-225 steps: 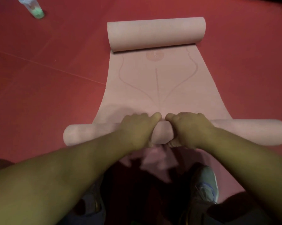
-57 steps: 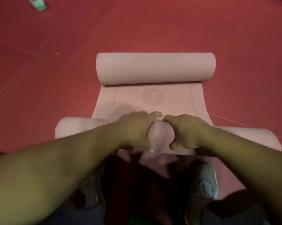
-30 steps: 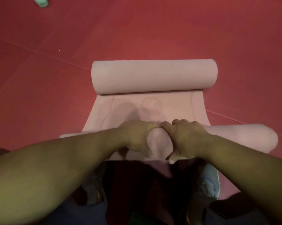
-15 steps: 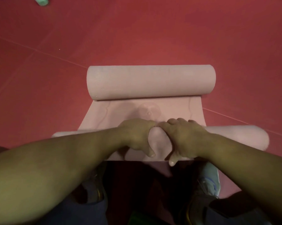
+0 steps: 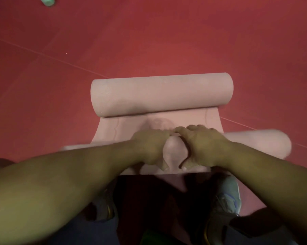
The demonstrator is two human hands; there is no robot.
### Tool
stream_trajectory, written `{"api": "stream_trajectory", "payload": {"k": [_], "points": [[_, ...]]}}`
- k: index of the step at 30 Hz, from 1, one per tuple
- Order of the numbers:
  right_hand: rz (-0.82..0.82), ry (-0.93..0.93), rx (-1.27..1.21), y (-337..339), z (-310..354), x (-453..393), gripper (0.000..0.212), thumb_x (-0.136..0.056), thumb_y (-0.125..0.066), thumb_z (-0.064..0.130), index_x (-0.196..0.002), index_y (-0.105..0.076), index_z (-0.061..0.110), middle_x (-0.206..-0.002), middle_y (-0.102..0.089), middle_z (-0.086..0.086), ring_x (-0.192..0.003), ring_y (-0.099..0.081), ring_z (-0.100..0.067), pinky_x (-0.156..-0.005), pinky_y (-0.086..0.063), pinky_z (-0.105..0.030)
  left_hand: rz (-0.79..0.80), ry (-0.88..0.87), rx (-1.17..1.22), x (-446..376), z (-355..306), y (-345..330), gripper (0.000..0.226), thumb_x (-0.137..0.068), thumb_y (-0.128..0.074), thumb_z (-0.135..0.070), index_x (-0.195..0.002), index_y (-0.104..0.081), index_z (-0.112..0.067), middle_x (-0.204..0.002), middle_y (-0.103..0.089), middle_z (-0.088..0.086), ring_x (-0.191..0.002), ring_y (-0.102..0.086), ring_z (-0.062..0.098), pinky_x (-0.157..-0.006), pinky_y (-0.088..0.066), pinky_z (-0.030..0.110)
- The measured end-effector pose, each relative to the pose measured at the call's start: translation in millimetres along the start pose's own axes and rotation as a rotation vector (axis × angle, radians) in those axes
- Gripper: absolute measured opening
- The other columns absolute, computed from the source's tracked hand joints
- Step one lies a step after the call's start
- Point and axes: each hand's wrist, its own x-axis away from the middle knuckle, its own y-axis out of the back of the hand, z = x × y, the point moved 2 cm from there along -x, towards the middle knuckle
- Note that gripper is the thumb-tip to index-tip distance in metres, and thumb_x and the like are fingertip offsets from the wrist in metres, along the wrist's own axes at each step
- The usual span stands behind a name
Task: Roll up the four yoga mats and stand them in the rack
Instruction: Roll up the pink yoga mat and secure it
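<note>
A pale pink yoga mat lies on the red floor, curled at both ends. Its near roll (image 5: pixel 258 144) runs across in front of me, and my left hand (image 5: pixel 149 147) and my right hand (image 5: pixel 202 145) press side by side on its middle, fingers curled over it. The far roll (image 5: pixel 161 93) lies just beyond, with only a short flat strip of mat (image 5: pixel 113 128) between the two rolls. My forearms hide much of the near roll's left part. No rack is in view.
My two shoes (image 5: pixel 227 197) stand on the floor behind the near roll. A green-capped bottle (image 5: pixel 46 0) lies at the top left edge. Red floor with thin seam lines surrounds the mat.
The near roll has moved forward under my hands, and the flat strip between the two rolls has shrunk. The printed circle is now almost covered by my fingers.
</note>
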Motion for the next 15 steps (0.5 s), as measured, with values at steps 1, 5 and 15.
{"api": "stream_trajectory", "payload": {"k": [1,5,15], "points": [[-0.006,0.010,0.092,1.3,4.1,1.9,0.123,-0.050,-0.083,0.070,-0.150,-0.021,0.037,-0.133,-0.048,0.003,-0.124,-0.048,-0.026,-0.106,-0.039,-0.050,0.032,-0.003,0.092,-2.1,6.8,2.2,0.091,-0.057,-0.092,-0.053,-0.136,-0.049,-0.039,-0.115,-0.066,-0.015,-0.108,-0.064,0.013,-0.083,-0.048,0.025],[-0.046,0.005,0.198,0.7,14.7,4.0,0.106,-0.056,-0.082,0.058,-0.143,-0.026,0.037,-0.108,-0.052,0.004,-0.110,-0.055,-0.025,-0.092,-0.040,-0.044,0.142,-0.035,0.254,-12.3,20.5,-2.7,0.102,-0.038,-0.087,-0.066,-0.131,-0.059,-0.034,-0.118,-0.069,-0.014,-0.110,-0.065,0.012,-0.098,-0.054,0.034],[0.129,0.046,-0.067,-7.1,-1.3,-2.0,0.092,-0.059,-0.084,0.062,-0.135,-0.040,0.036,-0.109,-0.059,0.008,-0.105,-0.061,-0.022,-0.084,-0.049,-0.032,0.010,-0.075,-0.037,-9.3,10.1,-22.3,0.101,-0.055,-0.091,-0.055,-0.140,-0.040,-0.037,-0.123,-0.064,-0.010,-0.110,-0.063,0.020,-0.091,-0.054,0.040]]}}
